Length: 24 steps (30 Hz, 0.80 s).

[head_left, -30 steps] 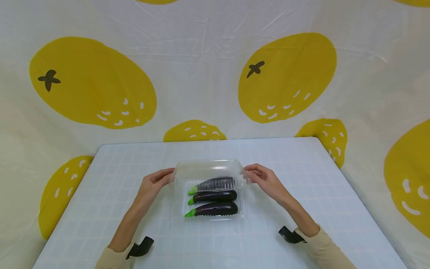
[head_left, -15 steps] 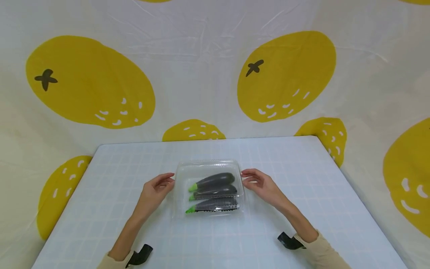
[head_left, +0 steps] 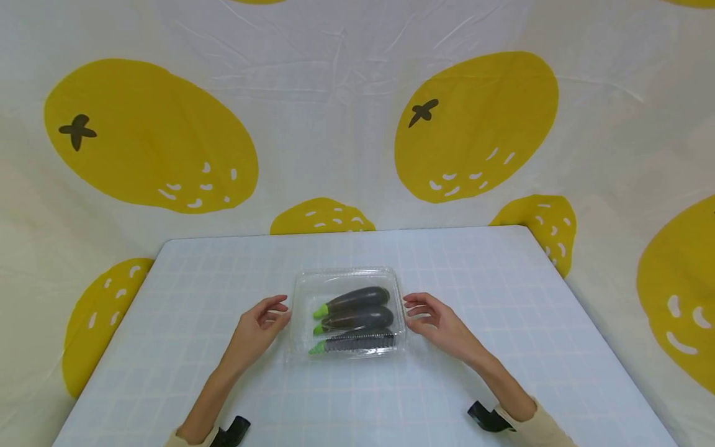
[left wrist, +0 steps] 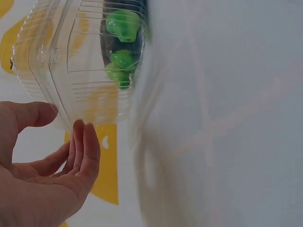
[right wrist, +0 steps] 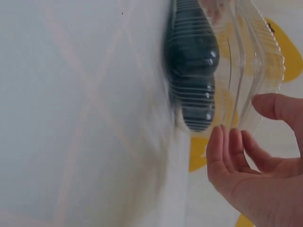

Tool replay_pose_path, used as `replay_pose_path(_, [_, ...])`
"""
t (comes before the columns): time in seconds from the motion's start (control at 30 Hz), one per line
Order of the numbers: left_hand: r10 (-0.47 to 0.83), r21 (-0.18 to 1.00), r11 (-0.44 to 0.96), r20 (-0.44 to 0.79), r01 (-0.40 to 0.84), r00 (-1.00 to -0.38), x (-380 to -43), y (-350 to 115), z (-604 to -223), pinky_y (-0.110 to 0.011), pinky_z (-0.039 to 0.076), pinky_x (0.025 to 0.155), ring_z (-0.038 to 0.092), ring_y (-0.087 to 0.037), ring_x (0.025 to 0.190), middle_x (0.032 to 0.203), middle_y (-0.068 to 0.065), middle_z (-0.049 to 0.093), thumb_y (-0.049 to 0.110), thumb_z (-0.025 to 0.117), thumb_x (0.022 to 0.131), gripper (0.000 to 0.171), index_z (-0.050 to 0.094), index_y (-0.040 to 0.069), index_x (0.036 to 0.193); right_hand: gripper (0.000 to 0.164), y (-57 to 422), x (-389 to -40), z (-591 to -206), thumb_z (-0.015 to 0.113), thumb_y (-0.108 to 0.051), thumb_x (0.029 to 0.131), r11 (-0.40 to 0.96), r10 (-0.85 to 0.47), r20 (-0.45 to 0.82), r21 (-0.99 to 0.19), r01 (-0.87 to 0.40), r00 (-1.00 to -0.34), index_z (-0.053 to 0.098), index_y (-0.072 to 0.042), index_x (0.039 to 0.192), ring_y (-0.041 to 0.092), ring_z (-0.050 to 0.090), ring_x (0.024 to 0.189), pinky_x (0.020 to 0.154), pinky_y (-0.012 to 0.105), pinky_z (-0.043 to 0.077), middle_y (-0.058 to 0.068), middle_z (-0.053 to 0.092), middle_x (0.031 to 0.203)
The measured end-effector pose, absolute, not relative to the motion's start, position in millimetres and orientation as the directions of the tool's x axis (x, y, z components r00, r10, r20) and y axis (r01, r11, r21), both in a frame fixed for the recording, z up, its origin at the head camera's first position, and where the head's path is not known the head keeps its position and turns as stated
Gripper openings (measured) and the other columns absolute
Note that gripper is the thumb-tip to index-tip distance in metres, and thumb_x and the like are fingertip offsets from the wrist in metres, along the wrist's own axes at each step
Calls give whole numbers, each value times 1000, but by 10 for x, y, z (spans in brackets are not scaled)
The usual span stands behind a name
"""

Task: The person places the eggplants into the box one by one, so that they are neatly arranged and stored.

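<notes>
A clear plastic clamshell container point(head_left: 346, 279) sits on the table with its lid lowered over three dark eggplants point(head_left: 357, 318). Their green stem ends point(left wrist: 124, 26) face left, and the rounded ends point(right wrist: 191, 56) show through the ribbed wall on the right. Beside the container's left edge is my left hand point(head_left: 254, 329), thumb and fingers loosely bent and apart, tips right at the rim. My right hand point(head_left: 441, 326) mirrors it at the right edge; in the right wrist view its thumb and fingertips lie close to the rim without curling round it.
A pale checked cloth covers the table point(head_left: 480, 273). Behind it hangs a white curtain point(head_left: 324, 124) printed with large yellow fruit. Black wrist cameras point(head_left: 488, 417) sit by the beige sleeves point(head_left: 539, 428).
The lid has swung down toward the front over the eggplants. Both hands, which held its sides at the back, have loosened and slid a little toward the front.
</notes>
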<state>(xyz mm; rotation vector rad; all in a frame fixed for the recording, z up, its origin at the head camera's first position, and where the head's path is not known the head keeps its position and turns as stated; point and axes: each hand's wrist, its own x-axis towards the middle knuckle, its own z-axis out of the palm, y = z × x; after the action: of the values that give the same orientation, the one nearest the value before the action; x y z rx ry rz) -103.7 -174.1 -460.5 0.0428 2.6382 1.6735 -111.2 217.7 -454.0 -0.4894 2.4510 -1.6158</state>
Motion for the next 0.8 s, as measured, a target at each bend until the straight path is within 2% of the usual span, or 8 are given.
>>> replay_pose_path(0.17, [103,939,344,-59,-20,-993,-979,-1796,-4620,-26,58,75,70,-24,87,106,-15,71,15,71,98,38,64,-3,131,49,2202,-1040,-4577,72,-14,97,335,-372,27,-929,-161,-928,52,-3,140,31,63,112,90,28,56,16,59,127])
replay_pose_path(0.3, [213,954,296,-121,-54,-969,-935,-1876,-4633,-30,58,71,68,-20,80,103,-17,71,14,69,99,34,63,-8,125,48,2207,-988,-4597,73,-14,96,335,-374,1,-932,-136,-927,51,-1,136,26,64,107,87,28,56,15,59,121])
replay_pose_path(0.53, [485,967,255,-148,-23,-862,-862,-2016,-4667,-30,56,69,63,-16,71,87,-16,67,15,64,102,24,67,-8,105,43,2206,-904,-4574,73,-14,95,346,-419,-78,-935,-80,-905,51,5,127,21,63,91,80,27,55,12,60,102])
replay_pose_path(0.7, [603,978,207,-150,-29,-783,-852,-2032,-4715,-31,57,70,62,-14,71,90,-21,67,16,59,106,28,67,-10,101,25,2246,-910,-4606,65,-19,102,330,-525,-146,-943,-43,-839,65,6,109,17,63,78,72,28,55,11,66,86])
replay_pose_path(0.8, [611,978,205,-166,-48,-774,-862,-2040,-4740,-31,58,70,62,-11,73,90,-16,68,18,58,106,31,67,-11,101,29,2267,-921,-4662,61,-21,105,294,-576,-173,-956,-5,-799,71,6,99,12,61,75,72,27,55,7,67,81])
